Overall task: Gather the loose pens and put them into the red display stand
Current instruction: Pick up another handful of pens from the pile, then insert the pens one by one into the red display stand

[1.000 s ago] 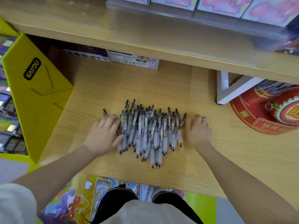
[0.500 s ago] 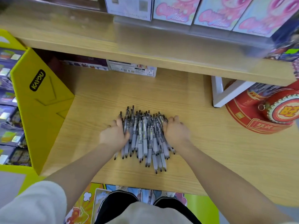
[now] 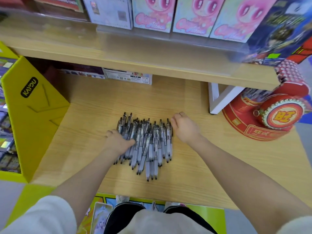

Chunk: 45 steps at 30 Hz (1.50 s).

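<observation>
A heap of pens (image 3: pixel 146 142) lies bunched together on the wooden counter (image 3: pixel 194 174), all running roughly the same way, with their clip ends pointing away from the person and their tips toward the near edge. The left hand (image 3: pixel 118 141) rests on the left side of the heap, fingers curled down over the outermost pens and thumb laid across several barrels. The right hand (image 3: pixel 184 128) sits at the right edge of the heap, fingers loosely curled and holding nothing, its inner side touching or just beside the outermost pens; a ring shows on one finger. The red display stand (image 3: pixel 263 119) stands on the counter well to the right of the pens, beside a white frame (image 3: pixel 219 100). A yellow display box (image 3: pixel 33 105) stands at the left end of the counter. Above the counter a wooden shelf (image 3: pixel 135 54) carries pink cartoon boxes (image 3: pixel 172 14).
</observation>
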Motion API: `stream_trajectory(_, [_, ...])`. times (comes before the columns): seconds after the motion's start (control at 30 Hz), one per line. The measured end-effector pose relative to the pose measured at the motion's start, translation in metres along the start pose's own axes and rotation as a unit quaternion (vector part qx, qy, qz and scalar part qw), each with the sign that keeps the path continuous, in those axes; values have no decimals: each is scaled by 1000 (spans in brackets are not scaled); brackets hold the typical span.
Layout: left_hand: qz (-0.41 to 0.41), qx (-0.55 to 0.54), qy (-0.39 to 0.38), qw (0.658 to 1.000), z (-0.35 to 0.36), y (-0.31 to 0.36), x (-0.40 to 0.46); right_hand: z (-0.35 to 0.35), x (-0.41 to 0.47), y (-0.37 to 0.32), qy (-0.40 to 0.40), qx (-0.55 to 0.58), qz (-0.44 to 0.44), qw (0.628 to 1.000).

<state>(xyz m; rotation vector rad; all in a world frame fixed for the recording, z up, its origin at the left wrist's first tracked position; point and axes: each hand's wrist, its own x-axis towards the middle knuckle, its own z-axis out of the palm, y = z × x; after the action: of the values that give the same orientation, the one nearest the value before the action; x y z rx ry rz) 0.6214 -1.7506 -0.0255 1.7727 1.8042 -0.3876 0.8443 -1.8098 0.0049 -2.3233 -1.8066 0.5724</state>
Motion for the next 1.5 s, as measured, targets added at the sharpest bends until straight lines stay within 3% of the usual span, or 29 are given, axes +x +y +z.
stream_trajectory(0.2, [-1, -68, -5, 998, -13, -4, 12, 16, -5, 1, 0, 68, -10, 998])
stream_trajectory(0.47, [-5, -67, -8, 998, -17, -5, 19, 27, -12, -13, 21, 111, -6, 994])
stream_trajectory(0.7, [74, 106, 66, 989, -29, -5, 16, 20, -20, -13, 41, 123, 3, 992])
stream_trajectory(0.8, [106, 130, 84, 982, -41, -9, 14, 11, -26, -4, 49, 156, 20, 986])
stream_trajectory(0.93, [176, 107, 107, 973, -61, 6, -5, -6, -32, 4, 47, 267, 64, 960])
stream_trajectory(1.07, [230, 41, 87, 969, -57, 50, -41, -27, -46, 12, 7, 409, 69, 910])
stream_trajectory(1.33, [299, 103, 48, 948, -9, 113, -91, -58, -76, 56, 13, 515, 74, 854])
stream_trajectory(1.5, [335, 102, 50, 935, 2, 134, -106, -58, -86, 75, 40, 565, 130, 813])
